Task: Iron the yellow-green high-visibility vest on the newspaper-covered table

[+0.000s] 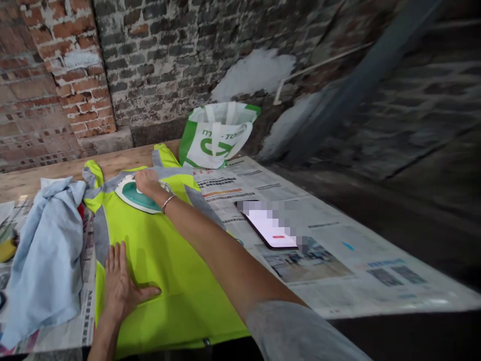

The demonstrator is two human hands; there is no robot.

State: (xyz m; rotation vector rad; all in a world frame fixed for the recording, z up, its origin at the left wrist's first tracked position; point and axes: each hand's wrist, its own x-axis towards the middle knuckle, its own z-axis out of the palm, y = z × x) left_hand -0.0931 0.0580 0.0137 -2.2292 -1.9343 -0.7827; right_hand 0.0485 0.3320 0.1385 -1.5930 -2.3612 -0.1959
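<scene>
The iron (131, 194), white with a teal body, sits on the upper part of a lime-yellow garment (176, 298), toward the end away from the person. The right hand (148, 182) has hold of it from above, fingers curled closed around the handle, though the wrist and knuckles hide part of that grip. A thin bracelet (169, 202) circles the right wrist, and the forearm stretches across the garment from its near right side, the grey sleeve (296, 328) pushed up the arm.

The left hand (121, 288) lies on the garment's left side, nearer the person — fingers straight and close together, thumb stretched out wide, palm down on the fabric, grasping nothing. The garment itself lies spread out, with grey panels along its sides and across its upper part.

Just left of the garment is a rumpled light-blue cloth (52, 255). To its right a phone (268, 228) lies with its screen lit — partly blurred out — on printed newspaper (319, 301), which also shows on the left. Beyond the garment's far right corner stands a white and green bag (218, 133); farther back rises a worn brick wall (158, 75).
</scene>
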